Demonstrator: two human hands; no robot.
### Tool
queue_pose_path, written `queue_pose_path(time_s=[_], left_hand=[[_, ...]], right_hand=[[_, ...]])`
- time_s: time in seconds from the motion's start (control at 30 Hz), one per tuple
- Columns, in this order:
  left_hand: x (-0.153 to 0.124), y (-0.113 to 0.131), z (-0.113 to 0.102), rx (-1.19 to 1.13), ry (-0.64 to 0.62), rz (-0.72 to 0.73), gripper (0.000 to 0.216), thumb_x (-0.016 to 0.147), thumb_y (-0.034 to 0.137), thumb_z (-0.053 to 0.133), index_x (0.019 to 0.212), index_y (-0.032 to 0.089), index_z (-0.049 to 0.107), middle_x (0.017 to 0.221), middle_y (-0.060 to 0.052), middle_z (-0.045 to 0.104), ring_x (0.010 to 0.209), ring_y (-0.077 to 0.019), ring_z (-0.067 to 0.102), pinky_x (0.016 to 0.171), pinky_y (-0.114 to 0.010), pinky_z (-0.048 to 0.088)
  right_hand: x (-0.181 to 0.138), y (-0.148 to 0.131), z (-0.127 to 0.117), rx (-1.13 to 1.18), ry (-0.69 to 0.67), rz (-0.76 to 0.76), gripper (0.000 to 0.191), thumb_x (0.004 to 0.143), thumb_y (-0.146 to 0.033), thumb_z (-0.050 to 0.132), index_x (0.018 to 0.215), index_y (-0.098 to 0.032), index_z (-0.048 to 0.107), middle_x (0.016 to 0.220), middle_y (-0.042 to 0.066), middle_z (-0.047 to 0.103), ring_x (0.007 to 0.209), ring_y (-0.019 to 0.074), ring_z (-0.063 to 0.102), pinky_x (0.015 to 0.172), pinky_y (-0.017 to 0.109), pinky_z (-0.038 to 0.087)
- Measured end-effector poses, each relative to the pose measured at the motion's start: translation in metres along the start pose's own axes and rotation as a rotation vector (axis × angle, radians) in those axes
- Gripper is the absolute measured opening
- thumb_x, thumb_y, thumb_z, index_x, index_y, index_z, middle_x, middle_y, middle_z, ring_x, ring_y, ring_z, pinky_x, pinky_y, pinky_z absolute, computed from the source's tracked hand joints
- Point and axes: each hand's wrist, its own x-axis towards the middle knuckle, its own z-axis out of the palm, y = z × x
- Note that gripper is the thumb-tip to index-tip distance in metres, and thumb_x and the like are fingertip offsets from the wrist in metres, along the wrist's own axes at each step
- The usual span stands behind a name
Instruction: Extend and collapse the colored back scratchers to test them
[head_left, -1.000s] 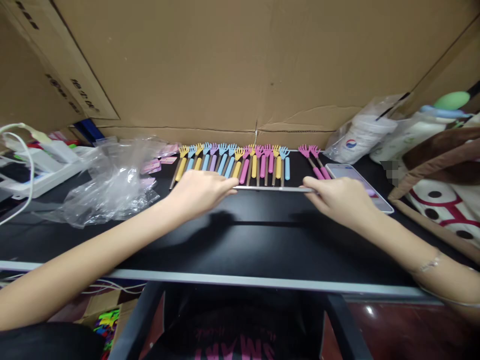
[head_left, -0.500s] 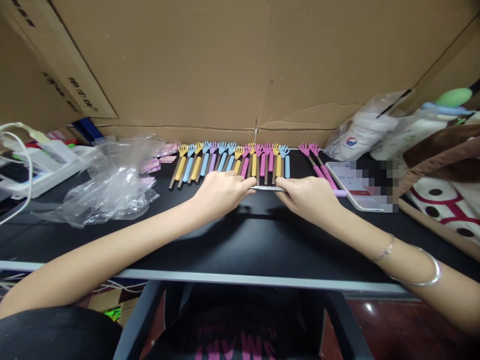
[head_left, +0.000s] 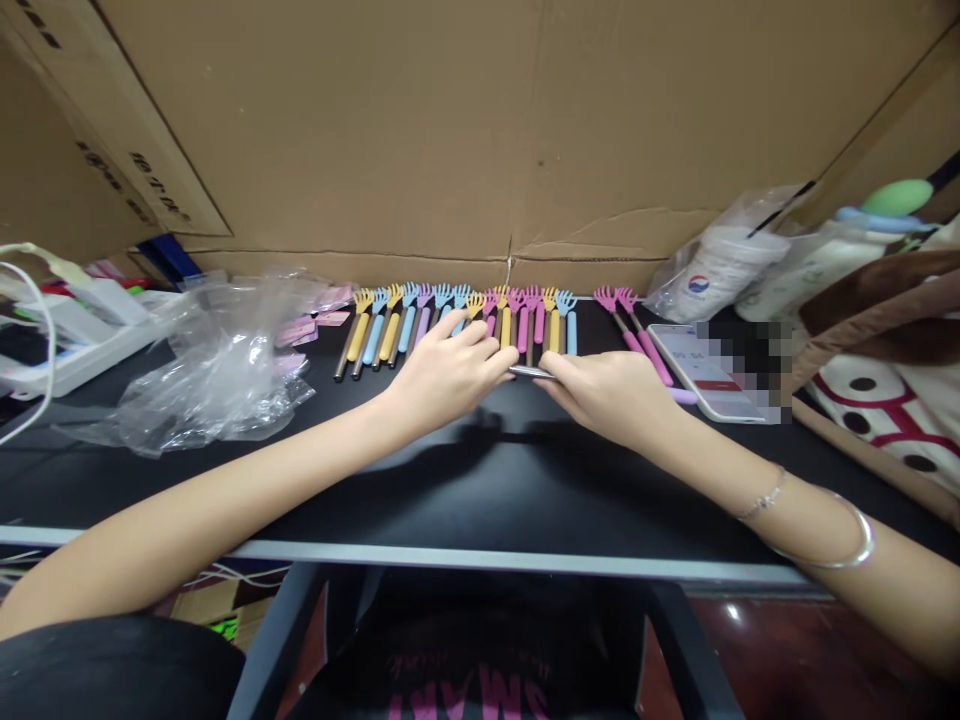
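Above the desk's middle, I hold a back scratcher level between both hands, its bare metal rod [head_left: 533, 372] showing between them. My left hand [head_left: 459, 365] is closed at the rod's left end, its thumb and fingers pinching, and hides that end. Closed around the other side is my right hand [head_left: 611, 390]; a lilac handle end [head_left: 682, 396] pokes out past it. Behind my hands lies a row of back scratchers [head_left: 390, 338] with yellow, blue, purple and pink claws and grips, partly covered by my left hand. Two pink back scratchers [head_left: 634, 335] lie apart to the right.
Crumpled clear plastic bags [head_left: 217, 370] and a white power strip [head_left: 82, 345] lie at left. To the right are a phone [head_left: 712, 375], a bagged cup [head_left: 724, 275], a bottle [head_left: 847, 255] and a patterned fabric bag [head_left: 870, 385]. A cardboard wall [head_left: 420, 130] closes the back.
My hands have drawn slightly closer together, so less of the metal rod shows between them. The left fingers have lifted a little. The lilac handle end has shifted slightly with my right hand.
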Motion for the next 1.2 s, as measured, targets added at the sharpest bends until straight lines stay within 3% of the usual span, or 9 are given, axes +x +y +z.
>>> queue_pose_path(time_s=[0.2,0.43,0.53,0.67,0.73,0.83,0.97,1.07,1.2], left_hand=[[-0.005,-0.001,0.006,-0.019,0.021,0.041,0.022,0.095,0.018,0.042,0.080,0.017,0.058,0.062,0.000,0.060,0.060,-0.0159,0.058,0.059,-0.029,0.035],[-0.013,-0.003,-0.009,0.020,-0.051,0.012,0.025,0.096,0.021,0.041,0.077,0.019,0.057,0.059,0.000,0.058,0.057,-0.0141,0.057,0.054,-0.029,0.030],[-0.029,-0.023,-0.016,0.085,-0.112,-0.031,0.031,0.098,0.022,0.035,0.076,0.020,0.058,0.059,0.000,0.059,0.060,-0.0149,0.056,0.056,-0.029,0.030],[-0.073,-0.075,-0.022,0.148,-0.150,-0.121,0.029,0.097,0.022,0.034,0.078,0.021,0.057,0.073,0.000,0.065,0.071,-0.0151,0.055,0.061,-0.028,0.032],[-0.098,-0.101,-0.022,0.154,-0.205,-0.212,0.034,0.097,0.026,0.032,0.071,0.021,0.053,0.065,0.001,0.060,0.066,-0.0150,0.050,0.061,-0.027,0.030],[-0.125,-0.128,-0.021,0.193,-0.268,-0.215,0.035,0.097,0.029,0.031,0.068,0.021,0.050,0.061,0.002,0.056,0.060,-0.0144,0.044,0.058,-0.026,0.028],[-0.136,-0.142,-0.015,0.290,-0.217,-0.132,0.031,0.092,0.024,0.035,0.065,0.020,0.048,0.058,0.002,0.055,0.059,-0.0135,0.045,0.057,-0.024,0.028],[-0.138,-0.145,-0.011,0.312,-0.183,-0.071,0.028,0.090,0.021,0.037,0.066,0.020,0.049,0.058,0.002,0.055,0.059,-0.0126,0.046,0.057,-0.023,0.029],[-0.145,-0.153,-0.011,0.327,-0.191,-0.103,0.031,0.092,0.022,0.035,0.065,0.020,0.049,0.057,0.003,0.054,0.059,-0.0125,0.046,0.056,-0.022,0.029]], right_hand=[[-0.002,0.003,0.007,-0.008,-0.011,-0.028,0.037,0.098,-0.036,0.031,0.078,-0.018,0.057,0.057,0.002,0.060,0.047,0.0112,0.051,0.047,0.026,0.009],[-0.004,0.007,-0.003,-0.075,0.042,-0.107,0.042,0.099,-0.035,0.031,0.068,-0.018,0.054,0.053,0.001,0.055,0.048,0.0104,0.045,0.050,0.026,0.015],[-0.014,0.028,-0.008,-0.128,-0.001,-0.060,0.045,0.098,-0.038,0.030,0.066,-0.018,0.054,0.054,0.002,0.055,0.051,0.0113,0.044,0.052,0.026,0.018],[-0.048,0.089,-0.003,-0.239,-0.081,0.129,0.044,0.094,-0.044,0.035,0.063,-0.019,0.053,0.057,0.005,0.057,0.054,0.0132,0.044,0.052,0.026,0.018],[-0.069,0.118,0.001,-0.266,-0.160,0.187,0.042,0.090,-0.045,0.040,0.060,-0.019,0.052,0.056,0.006,0.056,0.053,0.0138,0.044,0.051,0.026,0.018],[-0.093,0.146,0.008,-0.313,-0.130,0.176,0.040,0.090,-0.042,0.038,0.060,-0.020,0.053,0.055,0.006,0.056,0.055,0.0147,0.047,0.050,0.025,0.019],[-0.108,0.159,0.015,-0.380,-0.034,0.113,0.037,0.090,-0.040,0.036,0.065,-0.020,0.055,0.056,0.006,0.056,0.055,0.0160,0.049,0.051,0.026,0.020],[-0.113,0.164,0.016,-0.409,-0.087,0.134,0.036,0.089,-0.042,0.037,0.068,-0.020,0.056,0.059,0.007,0.057,0.059,0.0173,0.050,0.053,0.027,0.022],[-0.119,0.172,0.015,-0.407,-0.210,0.246,0.027,0.087,-0.039,0.046,0.073,-0.019,0.059,0.069,0.011,0.062,0.065,0.0179,0.051,0.055,0.028,0.024]])
